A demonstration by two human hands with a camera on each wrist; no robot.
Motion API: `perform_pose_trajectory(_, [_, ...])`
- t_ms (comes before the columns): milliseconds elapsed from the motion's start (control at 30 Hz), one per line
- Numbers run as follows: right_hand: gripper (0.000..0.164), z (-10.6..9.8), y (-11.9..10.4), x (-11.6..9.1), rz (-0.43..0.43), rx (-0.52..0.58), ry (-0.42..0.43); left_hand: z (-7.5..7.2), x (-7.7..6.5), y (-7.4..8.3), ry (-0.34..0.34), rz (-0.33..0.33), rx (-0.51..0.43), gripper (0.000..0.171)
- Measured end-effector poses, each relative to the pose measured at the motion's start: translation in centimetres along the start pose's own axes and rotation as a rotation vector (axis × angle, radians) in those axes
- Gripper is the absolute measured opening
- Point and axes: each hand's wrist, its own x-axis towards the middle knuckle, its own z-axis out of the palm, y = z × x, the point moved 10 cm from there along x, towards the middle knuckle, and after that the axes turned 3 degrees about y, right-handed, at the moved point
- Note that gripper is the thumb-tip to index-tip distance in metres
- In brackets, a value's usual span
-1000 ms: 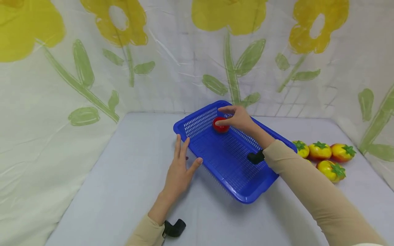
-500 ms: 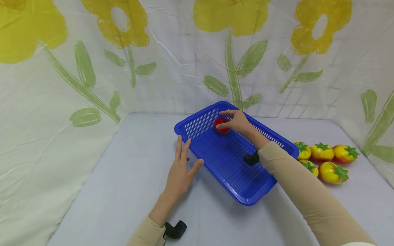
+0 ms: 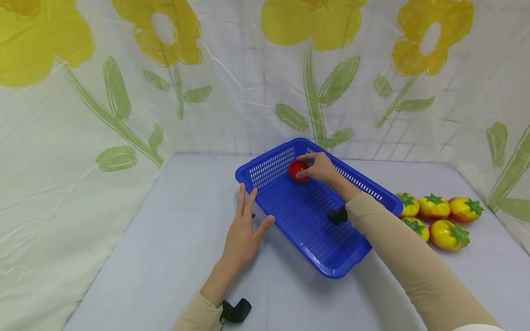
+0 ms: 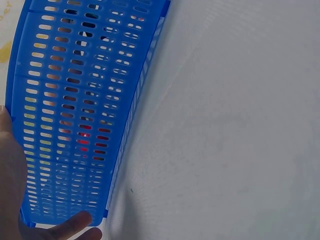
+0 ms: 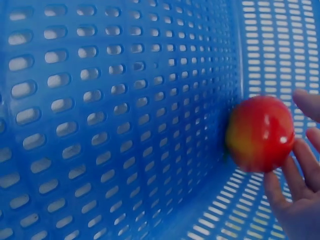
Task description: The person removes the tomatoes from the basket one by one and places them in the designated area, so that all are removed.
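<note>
A blue plastic basket (image 3: 306, 207) with slotted walls stands at a slant on the table. In its far left corner lies a red toy persimmon (image 3: 297, 171), with a yellow patch showing in the right wrist view. My right hand (image 3: 325, 169) reaches into the basket, fingers and thumb bent around the fruit's right side. The right wrist view shows its fingers (image 5: 295, 175) at the persimmon (image 5: 262, 134), while the thumb is apart from it. My left hand (image 3: 243, 232), its fingers and thumb spread, is at the basket's near left side; exact contact is unclear.
Several yellow-and-red toy persimmons (image 3: 449, 235) with green leaves sit on the white table (image 3: 186, 220), right of the basket. A white cloth with painted flowers (image 3: 331, 92) hangs behind. A small dark red spot (image 3: 253, 215) shows beside the left hand.
My right hand has drawn slightly nearer and down within the basket, its thumb and fingers closer together, and more of the persimmon shows. My left hand keeps its place.
</note>
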Motion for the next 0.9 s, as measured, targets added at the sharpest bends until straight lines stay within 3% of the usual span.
perform_pose_trajectory(233, [0.045, 0.1, 0.2, 0.1, 0.007, -0.006, 0.01, 0.2, 0.0, -0.1, -0.005, -0.012, 0.002, 0.076])
perform_pose_trajectory(900, [0.056, 0.7, 1.3, 0.4, 0.008, -0.032, -0.027, 0.2, 0.0, -0.2, -0.009, -0.028, 0.012, 0.077])
